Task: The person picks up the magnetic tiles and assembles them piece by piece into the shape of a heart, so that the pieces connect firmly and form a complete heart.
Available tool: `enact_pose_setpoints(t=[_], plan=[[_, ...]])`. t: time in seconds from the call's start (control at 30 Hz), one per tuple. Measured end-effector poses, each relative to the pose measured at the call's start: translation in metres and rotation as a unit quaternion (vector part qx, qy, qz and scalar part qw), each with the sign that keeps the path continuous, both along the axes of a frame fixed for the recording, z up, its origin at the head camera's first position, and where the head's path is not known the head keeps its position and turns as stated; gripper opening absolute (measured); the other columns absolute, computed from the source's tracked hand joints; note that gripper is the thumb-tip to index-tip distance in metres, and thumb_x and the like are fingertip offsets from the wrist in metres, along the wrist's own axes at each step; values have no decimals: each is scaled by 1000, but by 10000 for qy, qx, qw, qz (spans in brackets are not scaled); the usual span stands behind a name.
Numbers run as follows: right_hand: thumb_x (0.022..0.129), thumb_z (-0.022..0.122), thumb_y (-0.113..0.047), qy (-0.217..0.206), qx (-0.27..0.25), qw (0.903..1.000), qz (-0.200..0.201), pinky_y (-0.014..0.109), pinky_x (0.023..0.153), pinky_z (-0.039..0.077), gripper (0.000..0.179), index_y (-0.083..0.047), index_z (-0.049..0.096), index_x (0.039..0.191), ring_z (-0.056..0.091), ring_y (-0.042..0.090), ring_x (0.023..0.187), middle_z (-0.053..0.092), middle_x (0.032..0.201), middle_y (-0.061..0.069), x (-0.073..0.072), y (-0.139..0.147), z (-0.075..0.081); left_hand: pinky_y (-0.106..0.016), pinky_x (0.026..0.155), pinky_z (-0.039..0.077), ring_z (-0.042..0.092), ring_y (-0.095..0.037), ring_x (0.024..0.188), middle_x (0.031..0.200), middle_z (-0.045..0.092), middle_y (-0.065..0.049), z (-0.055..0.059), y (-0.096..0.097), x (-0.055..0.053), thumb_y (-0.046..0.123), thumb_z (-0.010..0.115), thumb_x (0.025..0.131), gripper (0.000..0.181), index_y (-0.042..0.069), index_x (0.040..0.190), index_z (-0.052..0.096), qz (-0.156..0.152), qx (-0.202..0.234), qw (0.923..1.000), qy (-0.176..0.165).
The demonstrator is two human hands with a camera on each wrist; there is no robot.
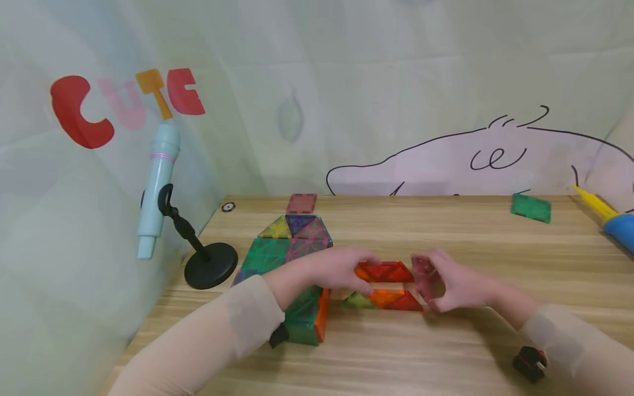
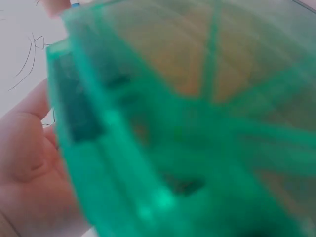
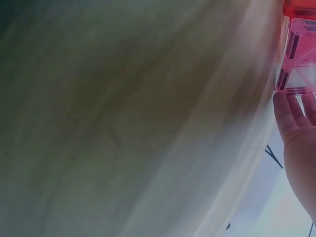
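Observation:
My right hand (image 1: 458,280) pinches a pink magnetic tile (image 1: 427,279) upright between thumb and fingers. The tile stands at the right ends of two low tile rows. The far row is made of red tiles (image 1: 383,271); the near row joins a green triangle with orange and red tiles (image 1: 391,300). My left hand (image 1: 339,269) curls its fingers and thumb round the left end of the red row, covering that end. Beside my left wrist is a box-like build of green tiles (image 1: 269,252) with an orange side (image 1: 322,316). Its green wall fills much of the left wrist view.
At the left a light-blue microphone (image 1: 160,181) stands in a black stand (image 1: 210,265). A loose pink tile (image 1: 302,203) lies behind the build. Toward the back right lie a green tile (image 1: 531,208) and a blue-and-yellow object (image 1: 616,225). A printed curtain (image 1: 386,88) hangs behind the table.

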State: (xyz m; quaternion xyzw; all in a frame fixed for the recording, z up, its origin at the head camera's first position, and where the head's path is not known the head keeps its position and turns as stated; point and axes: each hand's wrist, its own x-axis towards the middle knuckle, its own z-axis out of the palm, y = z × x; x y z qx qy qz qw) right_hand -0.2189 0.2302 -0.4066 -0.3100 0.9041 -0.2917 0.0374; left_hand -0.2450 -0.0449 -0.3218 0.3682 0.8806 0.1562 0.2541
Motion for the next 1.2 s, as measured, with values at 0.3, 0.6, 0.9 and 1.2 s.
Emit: enact_pose_setpoints(t=[0.3,0.6,0.9,1.2], plan=[[65,78,-18,-64,-10,9997,241,42,89,46,81,-1,36,132,48,21,105,45,117,6,-3,-12,0,-33,106,29,37,-20,129,139,45,-2,1,2,1,36,69,85,62,14,138,46,-359,-373,9978,417],[67,77,-18,-117,-127,9993,335,46,90,44,79,0,34,131,46,23,106,45,118,6,0,-11,1,-34,105,31,40,-21,128,139,44,-4,-1,12,0,30,60,93,50,16,138,47,-487,-585,9922,987],[66,77,-14,-86,-216,9994,271,44,92,44,81,-1,33,133,48,22,108,45,119,5,1,-5,0,-26,75,40,50,-15,85,97,50,5,-18,43,-3,27,60,93,20,26,111,68,-309,-1431,9434,2977],[66,78,-17,-113,-262,9989,368,42,91,45,84,-2,32,134,49,20,106,45,118,5,3,-11,-2,-29,72,38,52,-13,83,91,53,7,-33,37,-12,33,63,90,17,27,103,71,470,-878,9449,3118]])
